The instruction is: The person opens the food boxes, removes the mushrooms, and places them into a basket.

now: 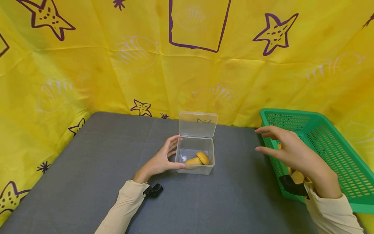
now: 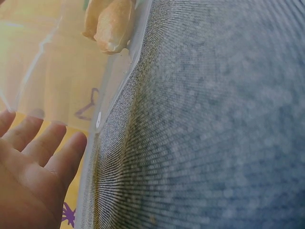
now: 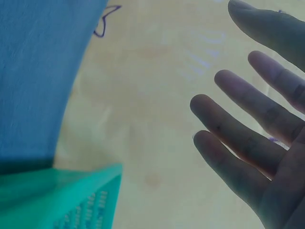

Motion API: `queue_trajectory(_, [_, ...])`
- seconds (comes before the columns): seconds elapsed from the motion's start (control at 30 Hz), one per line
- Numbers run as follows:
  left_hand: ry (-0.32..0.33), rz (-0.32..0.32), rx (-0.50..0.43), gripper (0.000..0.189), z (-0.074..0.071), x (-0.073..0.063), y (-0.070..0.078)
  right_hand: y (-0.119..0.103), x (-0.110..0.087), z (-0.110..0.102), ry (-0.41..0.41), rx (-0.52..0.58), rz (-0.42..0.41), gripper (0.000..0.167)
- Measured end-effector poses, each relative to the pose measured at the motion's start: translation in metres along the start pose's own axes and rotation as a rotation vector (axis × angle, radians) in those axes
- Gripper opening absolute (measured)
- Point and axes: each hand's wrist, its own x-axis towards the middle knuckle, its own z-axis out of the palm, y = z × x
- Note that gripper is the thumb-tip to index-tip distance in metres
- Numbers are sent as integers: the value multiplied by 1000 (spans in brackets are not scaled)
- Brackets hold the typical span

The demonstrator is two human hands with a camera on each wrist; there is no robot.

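A clear plastic box point(image 1: 195, 169) with its hinged lid point(image 1: 198, 124) raised stands on the grey table. Inside lies a yellow-brown mushroom point(image 1: 203, 158), its pale underside facing the left wrist camera. My left hand point(image 1: 161, 159) holds the box by its left side, thumb at the front corner and fingers at the back. Over the left rim of a green basket point(image 1: 340, 139) hovers my right hand point(image 1: 295, 152), fingers spread and nothing held. Several tan pieces point(image 1: 298, 177) lie in the basket below it, partly hidden by the hand and wrist strap.
A yellow cloth point(image 1: 233, 74) with starfish and fish drawings hangs behind and to the left of the table point(image 1: 222, 201). The basket stands at the table's right side, against the cloth. Black straps point(image 1: 153, 190) sit on both wrists.
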Motion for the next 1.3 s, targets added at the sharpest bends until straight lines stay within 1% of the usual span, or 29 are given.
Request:
queue_trajectory(0.13, [2, -4, 1, 103, 0, 0, 0, -10, 6, 7, -24, 41, -25, 46])
queue_trajectory(0.27, [6, -8, -2, 102, -1, -1, 2, -20, 13, 16, -52, 75, -24, 46])
queue_trajectory(0.37, [2, -5, -1, 102, -2, -2, 3, -23, 16, 23, -70, 99, -21, 47])
queue_trajectory(0.5, [1, -10, -6, 103, -1, -1, 3, -26, 19, 35, -74, 128, -33, 46])
queue_trajectory(0.8, [4, -12, -9, 103, 0, -1, 3, -34, 29, 63, -90, 171, -97, 44])
queue_trajectory(1.3, [-4, -28, 4, 104, 0, 0, 2, -47, 53, 89, -120, 211, -190, 42])
